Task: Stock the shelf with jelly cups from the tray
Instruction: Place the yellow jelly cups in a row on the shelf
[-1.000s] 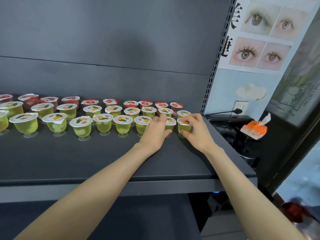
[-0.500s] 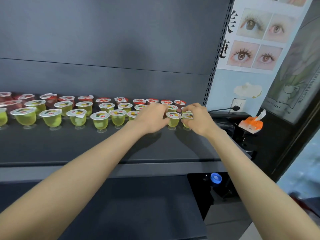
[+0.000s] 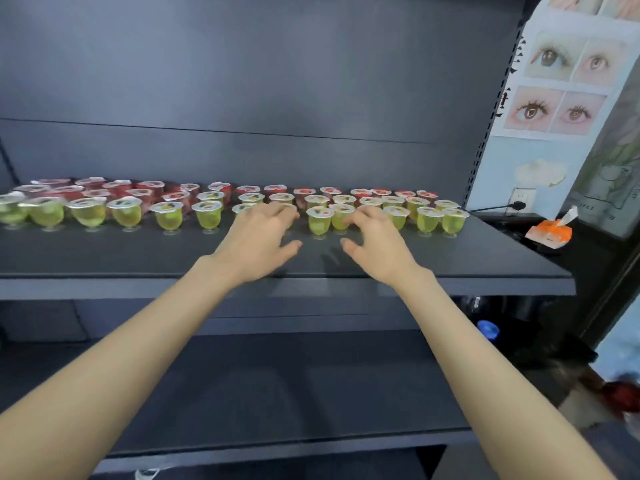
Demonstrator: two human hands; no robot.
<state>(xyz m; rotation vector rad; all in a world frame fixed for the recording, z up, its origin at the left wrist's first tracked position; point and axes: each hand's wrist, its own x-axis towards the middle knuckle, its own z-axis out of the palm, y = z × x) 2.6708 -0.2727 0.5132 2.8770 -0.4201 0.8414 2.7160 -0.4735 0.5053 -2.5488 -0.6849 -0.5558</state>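
Okay, your left hand (image 3: 258, 240) and right hand (image 3: 377, 247) hover loose, fingers spread, grasping nothing. Jelly cups (image 3: 318, 221) line the back edge of the shelf (image 3: 467, 261). Likely light, thin-walled, tippy; pinch sides under the lid rim.

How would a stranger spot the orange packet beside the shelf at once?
From the dark shelf lined with jelly cups, look past its right end to the black counter below the wall socket. The orange packet lies there, white tissue poking from its top, the only orange thing around.
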